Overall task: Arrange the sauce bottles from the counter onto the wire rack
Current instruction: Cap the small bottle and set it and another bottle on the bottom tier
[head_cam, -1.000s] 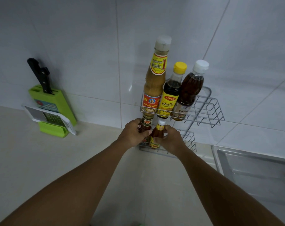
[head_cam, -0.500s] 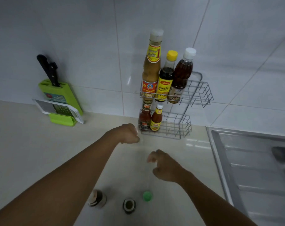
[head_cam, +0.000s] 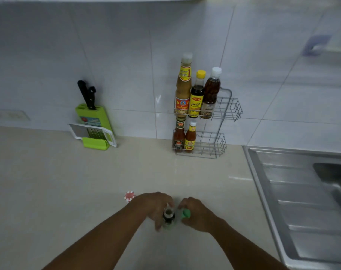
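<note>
A two-tier wire rack (head_cam: 225, 142) stands against the tiled wall. Its upper shelf holds three tall bottles: a tan sauce (head_cam: 183, 88), a dark yellow-capped one (head_cam: 196, 95) and a brown white-capped one (head_cam: 210, 94). Two small red sauce bottles (head_cam: 178, 136) (head_cam: 190, 137) stand on the lower shelf at its left. Near the counter's front, my left hand (head_cam: 155, 206) wraps a small dark bottle (head_cam: 168, 216). My right hand (head_cam: 198, 213) closes on a green-capped bottle (head_cam: 186, 213). A bottle with a red-and-white cap (head_cam: 130, 196) stands just left of my left hand.
A green knife block (head_cam: 92, 121) with black-handled knives and a white grater (head_cam: 93, 133) leans at the wall to the left. A steel sink (head_cam: 302, 201) with drainboard fills the right side. Beige counter (head_cam: 68, 182) runs between me and the rack.
Both hands let go of the two small red bottles on the lower shelf, drew back toward me and closed on two bottles at the counter's front. The view pulled back.
</note>
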Demonstrator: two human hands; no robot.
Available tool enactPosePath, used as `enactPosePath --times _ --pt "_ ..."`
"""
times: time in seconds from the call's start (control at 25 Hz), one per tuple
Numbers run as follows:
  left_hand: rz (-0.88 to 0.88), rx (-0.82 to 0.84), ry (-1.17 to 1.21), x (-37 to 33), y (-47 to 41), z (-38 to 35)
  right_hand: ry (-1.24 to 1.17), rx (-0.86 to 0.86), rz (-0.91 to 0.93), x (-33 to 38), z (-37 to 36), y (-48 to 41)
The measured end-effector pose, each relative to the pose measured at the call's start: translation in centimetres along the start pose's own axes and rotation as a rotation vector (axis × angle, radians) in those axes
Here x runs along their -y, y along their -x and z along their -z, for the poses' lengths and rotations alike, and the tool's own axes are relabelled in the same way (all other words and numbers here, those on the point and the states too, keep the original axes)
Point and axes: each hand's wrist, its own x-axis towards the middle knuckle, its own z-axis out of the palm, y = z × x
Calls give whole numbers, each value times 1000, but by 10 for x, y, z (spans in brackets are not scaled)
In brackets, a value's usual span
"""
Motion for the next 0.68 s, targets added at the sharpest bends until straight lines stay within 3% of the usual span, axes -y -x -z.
enactPosePath --times 0.16,0.28,0.48,0.68 --pt "-24 -348 414 16 -8 -59 -258 -146 -41 13 -4 17" --pt "-102 -539 563 14 -9 -87 -385 -227 -60 23 -3 28" --pt "-309 -665 826 -3 -1 -86 -490 -299 53 46 50 54" --pt "-422 -708 789 -36 17 -41 -343 -250 214 76 134 80"
